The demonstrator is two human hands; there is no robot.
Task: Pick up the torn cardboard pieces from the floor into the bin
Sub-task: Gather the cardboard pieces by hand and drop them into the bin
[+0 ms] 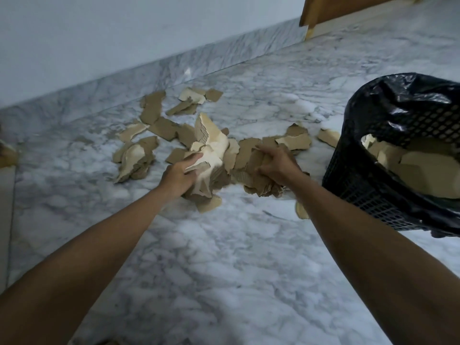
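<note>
Marble floor [224,245], both hands gripping cardboard scraps [159,125], fingertips buried, bin [361,185] cropped.

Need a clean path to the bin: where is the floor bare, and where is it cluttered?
Bare marble floor lies between the forearms, nearer than the torn cardboard pieces. Another bare patch sits between the scraps, the skirting and the bin. Crowded around the left hand and right hand.
</note>
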